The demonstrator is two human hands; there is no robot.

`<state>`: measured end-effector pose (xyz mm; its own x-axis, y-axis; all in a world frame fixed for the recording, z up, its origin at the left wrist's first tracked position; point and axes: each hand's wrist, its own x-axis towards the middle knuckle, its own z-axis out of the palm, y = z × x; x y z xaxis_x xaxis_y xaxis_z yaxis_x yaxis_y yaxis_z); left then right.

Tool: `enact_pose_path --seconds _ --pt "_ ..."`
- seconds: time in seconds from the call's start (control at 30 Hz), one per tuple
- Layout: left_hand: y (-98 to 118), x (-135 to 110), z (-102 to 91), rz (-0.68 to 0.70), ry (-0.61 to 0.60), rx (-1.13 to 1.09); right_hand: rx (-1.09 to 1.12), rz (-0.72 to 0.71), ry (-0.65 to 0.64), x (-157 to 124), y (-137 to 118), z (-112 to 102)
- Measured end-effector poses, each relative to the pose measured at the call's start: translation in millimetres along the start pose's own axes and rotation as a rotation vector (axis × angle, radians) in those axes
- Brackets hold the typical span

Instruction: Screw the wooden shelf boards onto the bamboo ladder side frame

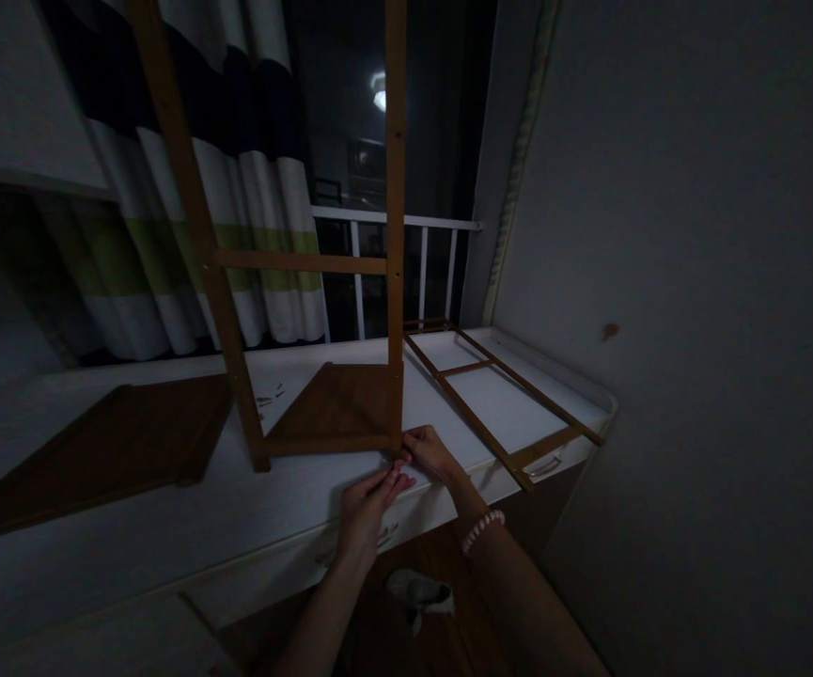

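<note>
A wooden shelf frame (pixel 396 226) stands upright on the white surface, with a brown shelf board (pixel 346 404) joined near its base. At the foot of its right post, my right hand (pixel 430 453) has its fingers closed together against the wood. Just below and nearer to me, my left hand (pixel 367 503) pinches thumb to fingers, its tips almost meeting those of the right. Whatever lies between the fingers is too small and dark to make out. Several small pieces of hardware (pixel 265 401) lie loose behind the frame's left post.
A second wooden frame (pixel 466 400) lies flat at the right, one end over the white cabinet's front edge (pixel 265 550). Another brown board (pixel 117 442) rests at the left. Behind are a striped curtain (pixel 265 188) and a white railing (pixel 356 216); a wall (pixel 695 329) bounds the right.
</note>
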<state>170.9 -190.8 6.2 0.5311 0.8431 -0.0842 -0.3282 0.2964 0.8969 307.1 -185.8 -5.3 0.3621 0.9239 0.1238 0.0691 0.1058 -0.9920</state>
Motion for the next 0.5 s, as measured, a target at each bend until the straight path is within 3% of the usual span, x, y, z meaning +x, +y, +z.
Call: enact_pose_path --seconds 0.17,0.27,0.33,0.5 --pt "-1 1 0.9 0.03 -0.001 0.05 0.006 0.003 0.006 0 -1 0" --pt "-3 4 -3.3 0.091 0.003 0.223 0.022 0.012 -0.001 1 -1 0" --pt "0 6 -5.0 0.177 -0.013 0.473 0.035 0.02 -0.003 2 -1 1" --pt "14 -2 5.0 0.524 0.015 1.355 0.061 0.016 -0.008 3 1 2"
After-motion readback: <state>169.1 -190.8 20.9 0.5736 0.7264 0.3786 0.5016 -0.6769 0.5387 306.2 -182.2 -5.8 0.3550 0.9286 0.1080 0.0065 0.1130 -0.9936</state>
